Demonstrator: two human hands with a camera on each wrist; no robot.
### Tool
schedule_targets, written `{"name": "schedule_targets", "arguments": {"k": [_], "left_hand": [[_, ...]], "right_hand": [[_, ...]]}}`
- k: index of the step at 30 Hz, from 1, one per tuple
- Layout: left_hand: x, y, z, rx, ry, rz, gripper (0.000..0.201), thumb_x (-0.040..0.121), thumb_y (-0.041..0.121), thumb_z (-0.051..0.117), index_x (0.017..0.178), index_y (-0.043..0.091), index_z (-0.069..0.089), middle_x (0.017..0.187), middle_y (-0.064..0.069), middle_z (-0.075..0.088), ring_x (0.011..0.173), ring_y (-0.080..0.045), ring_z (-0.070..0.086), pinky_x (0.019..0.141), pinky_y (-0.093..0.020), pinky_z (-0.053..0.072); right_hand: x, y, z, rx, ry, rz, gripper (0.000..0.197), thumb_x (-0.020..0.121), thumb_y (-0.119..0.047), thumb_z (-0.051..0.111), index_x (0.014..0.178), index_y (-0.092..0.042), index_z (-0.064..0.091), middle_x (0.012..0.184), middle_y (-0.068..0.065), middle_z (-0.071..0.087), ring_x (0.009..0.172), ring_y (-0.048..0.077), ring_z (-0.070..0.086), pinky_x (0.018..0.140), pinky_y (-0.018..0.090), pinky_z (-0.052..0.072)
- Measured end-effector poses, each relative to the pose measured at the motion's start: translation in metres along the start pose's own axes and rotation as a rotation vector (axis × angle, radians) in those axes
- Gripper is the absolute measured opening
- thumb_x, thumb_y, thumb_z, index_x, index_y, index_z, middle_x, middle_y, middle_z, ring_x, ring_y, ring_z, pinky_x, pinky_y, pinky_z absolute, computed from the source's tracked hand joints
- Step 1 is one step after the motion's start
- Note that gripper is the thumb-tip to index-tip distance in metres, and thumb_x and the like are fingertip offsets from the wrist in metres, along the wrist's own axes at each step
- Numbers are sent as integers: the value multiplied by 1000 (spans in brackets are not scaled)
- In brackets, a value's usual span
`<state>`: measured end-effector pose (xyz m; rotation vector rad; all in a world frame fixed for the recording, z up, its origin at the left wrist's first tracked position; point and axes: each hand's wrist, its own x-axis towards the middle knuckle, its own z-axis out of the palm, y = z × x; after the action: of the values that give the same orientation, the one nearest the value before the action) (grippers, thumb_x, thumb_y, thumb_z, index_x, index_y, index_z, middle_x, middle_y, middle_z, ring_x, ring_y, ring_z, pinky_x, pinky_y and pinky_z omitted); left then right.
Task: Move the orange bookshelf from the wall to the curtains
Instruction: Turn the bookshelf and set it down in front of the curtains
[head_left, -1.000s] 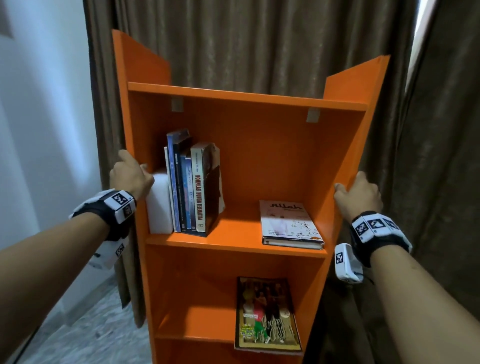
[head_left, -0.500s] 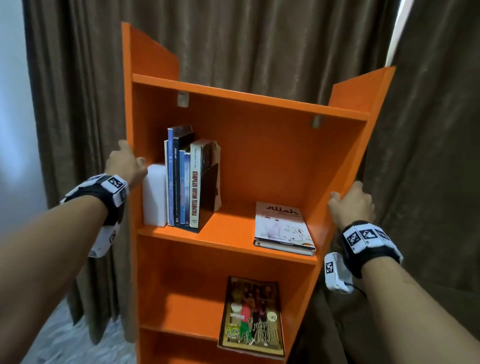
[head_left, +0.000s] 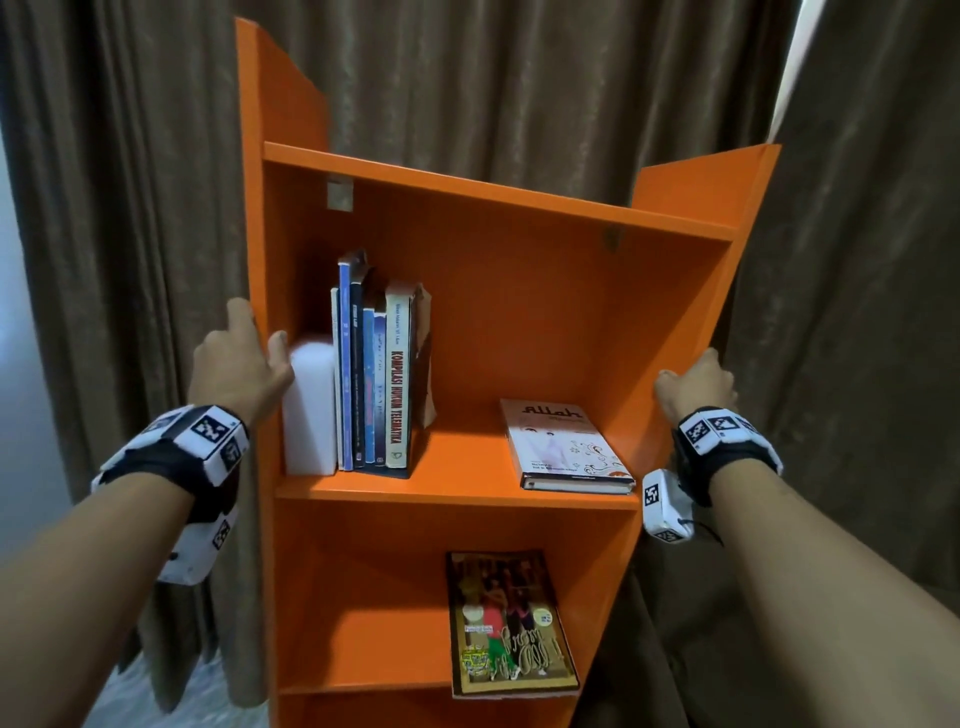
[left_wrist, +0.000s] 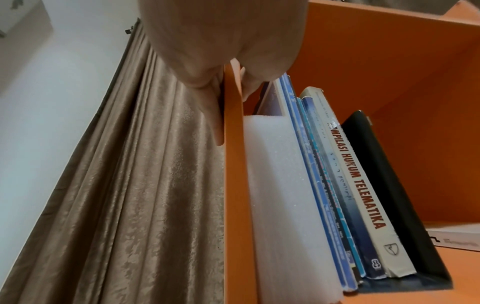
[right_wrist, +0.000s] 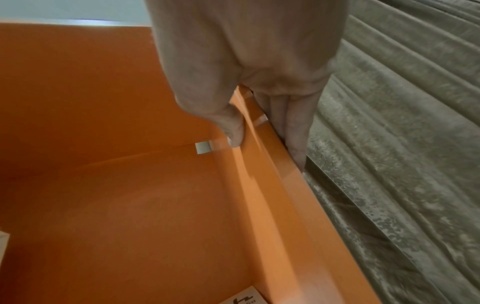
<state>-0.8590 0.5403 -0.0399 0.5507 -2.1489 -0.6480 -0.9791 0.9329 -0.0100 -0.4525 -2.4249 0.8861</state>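
From the head view, the orange bookshelf (head_left: 467, 364) stands tilted against the curtains (head_left: 519, 78) — set it level so the books (head_left: 371, 374) stay put. Left wrist view: left hand (left_wrist: 221, 51) pinches the side panel. Right wrist view: right hand (right_wrist: 259, 72) clasps the other edge — lower both together.

We cannot see the foot of the orange bookshelf (head_left: 519, 322); the frame's bottom edge cuts it. The side panels hide most fingers of the left hand (head_left: 236, 374) and right hand (head_left: 696, 387). Small book (head_left: 397, 374) titles stay unreadable.
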Motion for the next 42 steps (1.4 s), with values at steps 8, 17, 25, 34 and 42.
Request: {"name": "schedule_targets", "arguments": {"k": [8,17,25,34,42], "left_hand": [[-8,22,19,39,67,-41,31,94,21,50,113,-2,41,100,-38,57,92,-54,56,68,-45,36],[-18,32,21,102,148,-97,32,92,16,49,113,-5,39,104,-41,57,95,-58,55,77,-53,44],[-3,30,20,115,115,-75,32,91,13,51,113,-7,39,102,-37,58,93,-54,57,68,-45,40],[45,14,45,92,25,-80,34,91,14,51,115,-7,38,108,-37,57,98,-53,56,76,-48,44],[97,8,76,6,-104,-136,36,93,13,52,121,-4,36,115,-30,55,102,-46,57,76,-46,46]], "right_hand": [[40,7,12,49,-74,-59,46,93,-23,57,134,-8,42,134,22,50,120,43,50,95,48,43],[40,29,2,41,-93,-175,38,93,-29,58,124,-8,48,128,22,53,116,44,52,93,51,43],[31,26,-3,5,-85,-199,35,93,-31,58,116,-6,50,119,23,58,109,45,56,88,49,45],[17,22,7,-62,-1,-199,34,94,-33,56,117,-9,48,113,22,60,103,44,58,86,49,45],[-1,11,20,-89,100,-163,31,94,-33,54,113,-9,47,108,21,62,99,42,60,85,46,44]]}}
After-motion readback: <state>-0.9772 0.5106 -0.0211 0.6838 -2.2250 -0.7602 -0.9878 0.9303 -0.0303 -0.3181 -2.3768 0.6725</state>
